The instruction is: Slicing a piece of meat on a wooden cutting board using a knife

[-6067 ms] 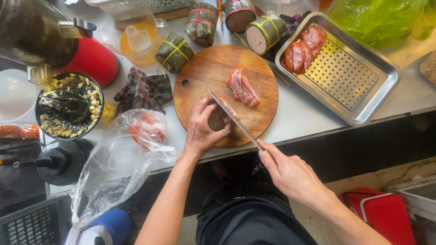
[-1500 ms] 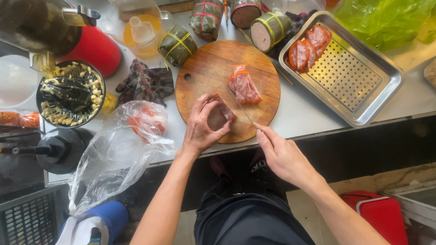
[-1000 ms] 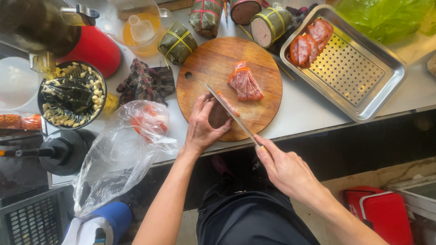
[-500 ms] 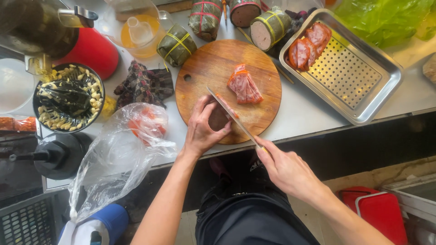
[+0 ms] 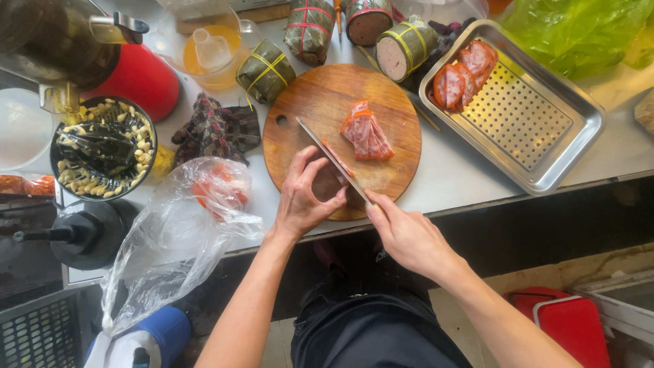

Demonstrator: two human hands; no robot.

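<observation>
A round wooden cutting board (image 5: pixel 320 95) lies on the pale counter. My left hand (image 5: pixel 306 194) presses down a piece of reddish meat (image 5: pixel 330 182) at the board's near edge. My right hand (image 5: pixel 407 235) grips the handle of a long knife (image 5: pixel 330 157), whose blade runs up and left across that piece, right beside my left fingers. A fan of cut meat slices (image 5: pixel 366 131) rests at the board's middle right.
A perforated steel tray (image 5: pixel 545 126) with more meat slices (image 5: pixel 462 73) stands right of the board. Leaf-wrapped rolls (image 5: pixel 266 69) lie behind it. A clear plastic bag (image 5: pixel 180 235) hangs over the counter's front edge at left, near a bowl of nuts (image 5: pixel 102 146) and a red container (image 5: pixel 139 78).
The knife stays across the held meat piece, its blade shifting slightly. The view has drifted a little; my hands keep the same hold.
</observation>
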